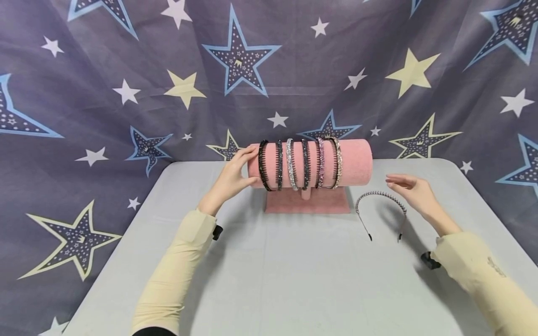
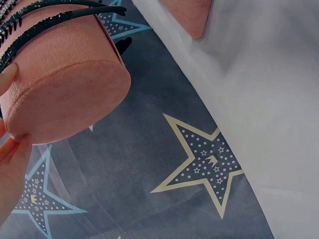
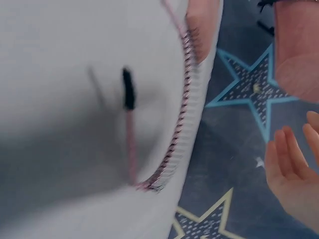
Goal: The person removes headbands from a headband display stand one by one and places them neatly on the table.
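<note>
A pink, velvety headband stand (image 1: 355, 162) has a horizontal roll on a short post and flat base. Several sparkly toothed headbands circle the roll, among them a black one (image 1: 262, 165), a silver one (image 1: 290, 163) and a purple one (image 1: 321, 163). My left hand (image 1: 230, 181) grips the roll's left end, with the thumb low in front and the fingers over the top. Right of the stand, a loose pinkish beaded headband (image 1: 380, 193) rests on the table, its dark tips toward me. My right hand (image 1: 414, 193) hovers just beyond it, fingers extended, holding nothing.
The table (image 1: 294, 275) wears a pale cloth. Behind it hangs a dark curtain (image 1: 298, 79) patterned with stars, close to the back of the stand. Cream sleeves (image 1: 172, 266) with dark wrist devices cover both forearms.
</note>
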{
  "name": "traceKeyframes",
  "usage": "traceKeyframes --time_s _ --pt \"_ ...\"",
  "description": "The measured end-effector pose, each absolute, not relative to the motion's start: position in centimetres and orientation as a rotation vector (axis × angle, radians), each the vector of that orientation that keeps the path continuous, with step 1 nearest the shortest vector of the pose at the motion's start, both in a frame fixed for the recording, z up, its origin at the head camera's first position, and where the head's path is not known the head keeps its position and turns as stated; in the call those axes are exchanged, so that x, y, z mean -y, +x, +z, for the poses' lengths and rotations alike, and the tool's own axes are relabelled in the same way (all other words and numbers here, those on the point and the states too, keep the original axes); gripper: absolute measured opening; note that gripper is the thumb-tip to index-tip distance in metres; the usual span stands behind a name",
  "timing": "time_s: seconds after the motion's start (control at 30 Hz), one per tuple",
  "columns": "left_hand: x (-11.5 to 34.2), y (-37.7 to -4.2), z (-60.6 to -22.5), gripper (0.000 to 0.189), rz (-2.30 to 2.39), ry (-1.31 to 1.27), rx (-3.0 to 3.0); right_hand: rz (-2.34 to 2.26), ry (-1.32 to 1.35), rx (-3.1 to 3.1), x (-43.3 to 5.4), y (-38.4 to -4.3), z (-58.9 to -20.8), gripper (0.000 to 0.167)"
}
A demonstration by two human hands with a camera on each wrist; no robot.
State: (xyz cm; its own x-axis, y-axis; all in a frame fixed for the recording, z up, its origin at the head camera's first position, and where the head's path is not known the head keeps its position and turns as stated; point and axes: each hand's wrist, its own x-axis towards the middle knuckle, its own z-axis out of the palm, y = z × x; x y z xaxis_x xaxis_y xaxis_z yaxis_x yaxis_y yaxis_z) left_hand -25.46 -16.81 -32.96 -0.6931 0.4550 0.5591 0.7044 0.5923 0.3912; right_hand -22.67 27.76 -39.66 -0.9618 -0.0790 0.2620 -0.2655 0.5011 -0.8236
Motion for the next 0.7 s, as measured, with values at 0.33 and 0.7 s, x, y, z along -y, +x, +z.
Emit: traceKeyframes --time_s 0.33,0.7 --pt "16.8 -25.5 -32.9 0.064 -0.852 -0.935 2.422 1.47 0.375 2.366 -25.1 -20.9 -37.8 0.034" --pt "16.8 -25.4 -32.9 0.064 -0.864 -0.948 2.399 1.477 0.458 2.148 -21.1 -18.4 -34.2 0.025"
